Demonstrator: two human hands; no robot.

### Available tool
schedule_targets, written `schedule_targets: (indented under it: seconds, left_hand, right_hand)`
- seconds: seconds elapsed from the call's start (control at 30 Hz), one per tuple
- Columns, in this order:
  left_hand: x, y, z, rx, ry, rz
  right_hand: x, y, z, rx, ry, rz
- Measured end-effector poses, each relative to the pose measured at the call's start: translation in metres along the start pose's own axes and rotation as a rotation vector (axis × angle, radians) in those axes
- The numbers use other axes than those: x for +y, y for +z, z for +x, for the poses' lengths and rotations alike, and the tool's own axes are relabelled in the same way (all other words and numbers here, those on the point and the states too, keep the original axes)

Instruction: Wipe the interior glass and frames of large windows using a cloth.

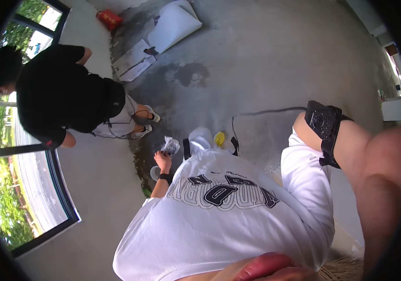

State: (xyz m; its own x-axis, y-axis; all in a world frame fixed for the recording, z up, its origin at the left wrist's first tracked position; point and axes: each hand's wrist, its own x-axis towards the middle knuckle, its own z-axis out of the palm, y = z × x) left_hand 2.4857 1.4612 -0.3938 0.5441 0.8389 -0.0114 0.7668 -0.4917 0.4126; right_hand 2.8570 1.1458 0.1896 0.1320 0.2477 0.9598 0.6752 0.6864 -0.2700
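My left hand point(162, 161), with a black band at its wrist, reaches down at the left side of my body, its fingers on a crumpled whitish wad point(171, 145), perhaps plastic or cloth. A round, pale translucent container point(155, 173) is beside that wrist on the floor. My bent right arm point(355, 140) is raised at the right, with a black device point(322, 118) strapped round it; its hand is out of view. In front of my white shirt lie a translucent plastic bag or sheet point(200, 139) and a round yellow object point(219, 138).
Another person point(68, 93) in a black top stands at the left by the window point(28, 156). Flattened cardboard point(133, 63), a folded white sheet point(175, 26) and a red bag point(109, 19) lie beyond. A dark cable point(274, 111) runs to the arm device. The concrete floor has wet patches.
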Motion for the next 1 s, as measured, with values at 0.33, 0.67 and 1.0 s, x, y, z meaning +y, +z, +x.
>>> schedule_targets:
  seconds: [0.33, 0.67, 1.0]
  left_hand:
    - [0.143, 0.099, 0.188, -0.1, -0.124, -0.029]
    - [0.367, 0.145, 0.487, -0.043, 0.169, -0.112]
    - [0.543, 0.226, 0.704, 0.019, 0.225, -0.051]
  right_hand:
    - [0.253, -0.125, 0.045, -0.009, 0.043, -0.052]
    - [0.476, -0.241, 0.156, -0.062, -0.042, -0.163]
    - [0.672, -0.423, 0.17, -0.017, -0.009, -0.129]
